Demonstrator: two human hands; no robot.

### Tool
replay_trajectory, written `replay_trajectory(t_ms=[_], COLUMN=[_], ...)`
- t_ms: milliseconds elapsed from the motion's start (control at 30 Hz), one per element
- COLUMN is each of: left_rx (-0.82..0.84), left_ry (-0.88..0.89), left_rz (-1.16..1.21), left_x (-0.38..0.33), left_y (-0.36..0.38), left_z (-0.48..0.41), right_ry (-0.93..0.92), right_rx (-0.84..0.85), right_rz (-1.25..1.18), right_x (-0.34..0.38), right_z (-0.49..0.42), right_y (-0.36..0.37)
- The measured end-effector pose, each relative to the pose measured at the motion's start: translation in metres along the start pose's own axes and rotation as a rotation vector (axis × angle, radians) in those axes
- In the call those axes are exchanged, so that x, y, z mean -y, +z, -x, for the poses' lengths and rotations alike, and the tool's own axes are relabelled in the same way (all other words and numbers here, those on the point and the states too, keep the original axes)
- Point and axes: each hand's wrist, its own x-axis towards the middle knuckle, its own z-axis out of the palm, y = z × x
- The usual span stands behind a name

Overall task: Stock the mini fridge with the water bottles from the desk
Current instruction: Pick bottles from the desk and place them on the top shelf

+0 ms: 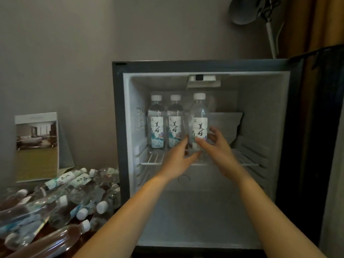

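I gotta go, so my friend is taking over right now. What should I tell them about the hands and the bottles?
Left hand: holds the third bottle low down, from the left.
Right hand: fingers curled round the same bottle from the right.
Done: two bottles stand upright on the wire shelf of the open mini fridge, at the left; the third is upright beside them, its base hidden.
To do: let go once it stands, then bring over the pile of bottles lying left of the fridge.

Wire fridge shelf [247, 162] with upright water bottles [175, 125]; desk [84, 239] with heaped lying bottles [61, 202] and a leaflet [37, 146].
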Motion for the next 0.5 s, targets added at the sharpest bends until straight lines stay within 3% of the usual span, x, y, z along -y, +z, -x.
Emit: replay_trajectory(t_ms=[167, 300, 500], left_rx=[-0.173, -0.306, -0.289], left_ry=[-0.013, -0.102, -0.116], left_rz=[-0.244, -0.291, -0.358], left_x=[0.003, 0.007, 0.008], left_y=[0.009, 0.015, 0.012], left_z=[-0.011, -0.015, -0.014], right_ry=[0.026, 0.040, 0.067], right_rx=[0.044, 0.062, 0.065], right_rz=[0.049, 0.108, 0.213], right_x=[-0.006, -0.009, -0.012], right_z=[-0.020, -0.031, -0.038], right_y=[0.000, 0.006, 0.007])
